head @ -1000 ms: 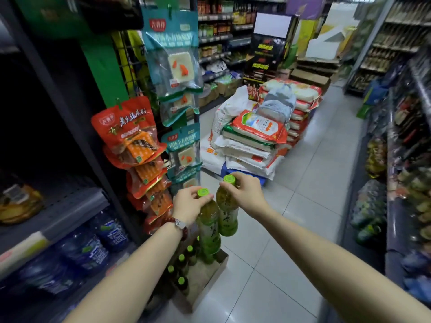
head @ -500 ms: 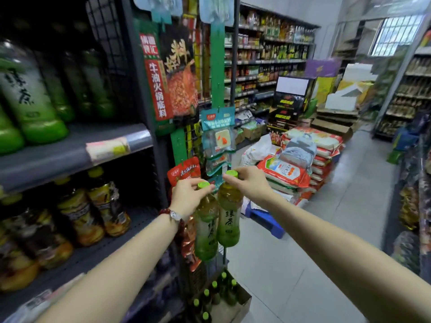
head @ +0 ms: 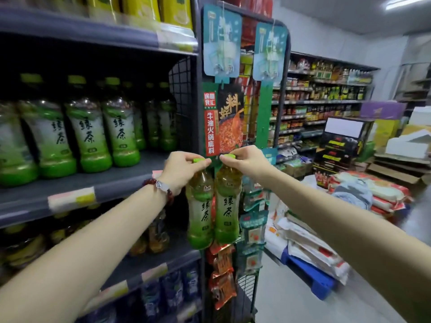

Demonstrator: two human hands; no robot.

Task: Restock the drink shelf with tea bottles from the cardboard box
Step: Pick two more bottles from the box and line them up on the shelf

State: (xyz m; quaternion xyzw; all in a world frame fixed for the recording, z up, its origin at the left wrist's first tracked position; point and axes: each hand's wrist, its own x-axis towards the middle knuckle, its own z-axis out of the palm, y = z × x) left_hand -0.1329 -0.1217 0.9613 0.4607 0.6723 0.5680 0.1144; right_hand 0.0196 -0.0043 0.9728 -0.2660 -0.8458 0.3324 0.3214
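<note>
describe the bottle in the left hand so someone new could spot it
Start at the dark shelf of green tea bottles; just right of its end post, two bottles hang from hands. The left hand pinches the left bottle by its cap, lower than its twin.

Grey-tiled shop aisle [head: 279, 297], ceiling striplight [head: 404, 4]

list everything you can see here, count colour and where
held tea bottles: two, green caps and labels, hanging side by side in front of the rack
shelved green tea bottles: several rows, green, middle shelf at left
amber drink bottles: several, shelf below
yellow packs: several, top shelf
blue-labelled bottles: several, lowest shelf
hanging snack packs: red and teal, wire rack
sacks: stack, mostly white, on a blue pallet
left hand: grips one cap; red bead bracelet
right hand: grips the other cap
</note>
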